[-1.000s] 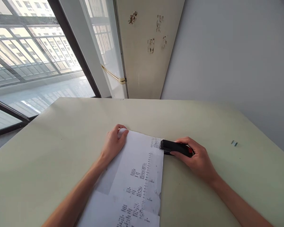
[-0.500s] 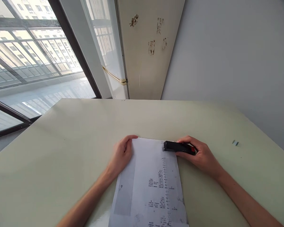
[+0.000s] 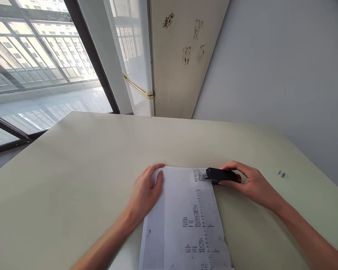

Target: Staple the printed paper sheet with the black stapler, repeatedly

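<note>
A printed paper sheet [image 3: 180, 210] lies on the pale table, running off the bottom of the view. My left hand [image 3: 146, 187] grips its top left corner, with the thumb on top and the index finger along the top edge. In my right hand [image 3: 250, 183] is a black stapler [image 3: 222, 175] with a red part at its rear. The stapler's front end sits over the sheet's top right corner, and the rest extends past the right edge.
A small pale grey-blue object [image 3: 281, 174] lies on the table [image 3: 101, 150] to the right of my right hand. Behind the table stand a stained door panel [image 3: 174, 82], a grey wall [image 3: 270, 67] and, at the left, a window.
The stapler and my right hand have shifted right, so the stapler covers less of the paper. My left thumb now lies further over the sheet. The camera view has tilted slightly.
</note>
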`<state>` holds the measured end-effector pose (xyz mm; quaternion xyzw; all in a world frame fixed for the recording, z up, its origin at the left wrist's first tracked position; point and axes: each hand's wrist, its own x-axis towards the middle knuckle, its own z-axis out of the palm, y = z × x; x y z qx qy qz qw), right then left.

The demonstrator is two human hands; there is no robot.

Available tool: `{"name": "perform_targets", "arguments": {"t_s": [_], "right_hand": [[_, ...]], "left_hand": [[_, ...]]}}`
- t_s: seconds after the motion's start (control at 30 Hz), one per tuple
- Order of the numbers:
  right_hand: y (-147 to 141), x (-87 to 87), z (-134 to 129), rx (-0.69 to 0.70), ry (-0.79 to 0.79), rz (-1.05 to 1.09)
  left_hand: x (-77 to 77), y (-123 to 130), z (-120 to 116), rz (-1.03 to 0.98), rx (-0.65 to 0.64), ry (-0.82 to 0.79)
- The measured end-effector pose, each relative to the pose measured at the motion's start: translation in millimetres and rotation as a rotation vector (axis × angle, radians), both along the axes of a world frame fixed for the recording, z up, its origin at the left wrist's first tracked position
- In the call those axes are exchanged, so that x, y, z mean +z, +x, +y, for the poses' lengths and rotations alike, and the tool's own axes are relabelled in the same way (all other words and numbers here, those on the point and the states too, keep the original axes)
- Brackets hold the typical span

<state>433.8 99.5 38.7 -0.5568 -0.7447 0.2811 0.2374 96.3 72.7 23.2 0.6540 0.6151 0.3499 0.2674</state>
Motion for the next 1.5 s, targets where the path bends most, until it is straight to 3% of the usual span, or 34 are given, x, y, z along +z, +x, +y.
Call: {"name": "perform_targets", "arguments": {"t_s": [0.4, 1.17, 1.33, 1.5], "right_hand": [[6.6, 0.2, -17.4, -0.041, -0.060, 0.016], [-1.6, 2.3, -0.7, 0.014, -0.030, -0.044], [-4.7, 10.5, 0.1, 0.030, -0.078, -0.070], [-22.0, 24.1, 10.6, -0.063, -0.083, -0.026]], "left_hand": [[4.8, 8.2, -5.3, -0.002, -0.023, -0.031], [1.2, 19.1, -13.5, -0.023, -0.118, -0.086], [2.4, 19.8, -13.7, -0.021, -0.112, -0.069], [1.4, 20.3, -14.2, -0.024, -0.098, -0.067]]}}
